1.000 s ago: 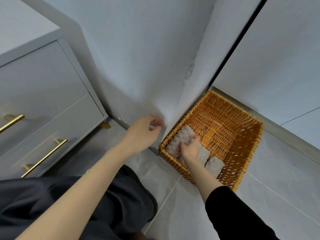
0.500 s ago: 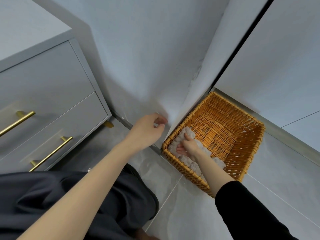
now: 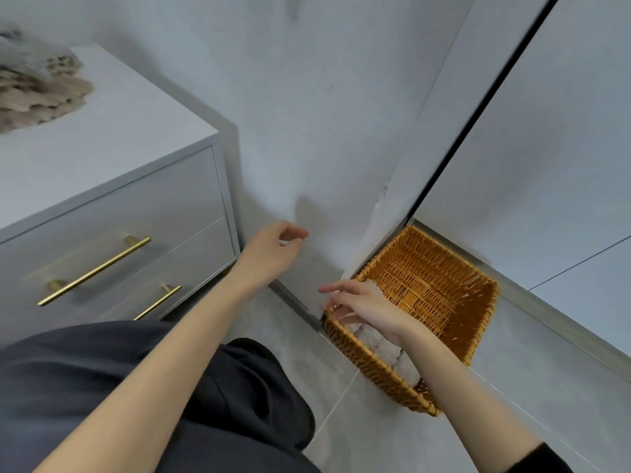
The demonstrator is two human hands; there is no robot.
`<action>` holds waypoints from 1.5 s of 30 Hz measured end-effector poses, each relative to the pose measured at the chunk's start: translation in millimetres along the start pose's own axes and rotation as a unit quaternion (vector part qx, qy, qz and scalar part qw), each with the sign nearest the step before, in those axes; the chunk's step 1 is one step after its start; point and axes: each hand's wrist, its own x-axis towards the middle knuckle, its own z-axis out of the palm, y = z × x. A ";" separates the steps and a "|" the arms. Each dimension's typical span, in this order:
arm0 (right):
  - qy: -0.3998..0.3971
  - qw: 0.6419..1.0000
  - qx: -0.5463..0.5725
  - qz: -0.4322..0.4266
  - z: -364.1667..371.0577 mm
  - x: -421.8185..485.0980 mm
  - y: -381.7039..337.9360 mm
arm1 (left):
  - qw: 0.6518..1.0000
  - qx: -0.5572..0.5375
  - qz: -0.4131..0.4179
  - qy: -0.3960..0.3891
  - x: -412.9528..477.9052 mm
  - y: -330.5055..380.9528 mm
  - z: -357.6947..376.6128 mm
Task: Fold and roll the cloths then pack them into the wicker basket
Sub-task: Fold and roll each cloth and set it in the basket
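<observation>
Your right hand (image 3: 370, 307) hangs over the near left corner of the wicker basket (image 3: 478, 322), palm down. Its fingers (image 3: 333, 288) are straight and spread apart, reaching out past the basket's left rim and holding nothing. From this angle you cannot tell whether the palm touches what lies under it. Below that hand, the pale rolled cloths (image 3: 386, 346) sit side by side inside the basket, packed along its near left wall. The rest of the basket's woven bottom is bare. Your left hand (image 3: 273, 254) is in the air to the left of the basket and well apart from it, close to the white wall (image 3: 324, 114). Its fingers (image 3: 293, 232) are loosely curled, the thumb near the forefinger, and nothing shows between them. The basket stands on the grey tiled floor (image 3: 546, 387), tucked into the corner where the wall meets a pale panel. Further left of the basket is a grey chest of drawers (image 3: 136, 206) with brass handles (image 3: 95, 271). On its top, far from the basket, lies a heap of loose cloths (image 3: 34, 93), brownish and grey. Your dark trousers (image 3: 102, 387) fill the view on the near side, left of the basket.
</observation>
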 end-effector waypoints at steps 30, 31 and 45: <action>-0.057 0.967 -0.006 -0.247 234.3 26.4 -342.7 | 0.845 0.329 -0.008 0.421 -122.9 -55.4 -336.9; -0.057 0.968 -0.014 -0.244 240.2 32.6 -346.9 | 0.843 0.353 -0.017 0.405 -119.0 -59.0 -339.1; 0.012 0.978 0.073 -0.197 279.4 86.8 -386.6 | 0.828 0.440 -0.072 0.340 -96.7 -89.3 -349.3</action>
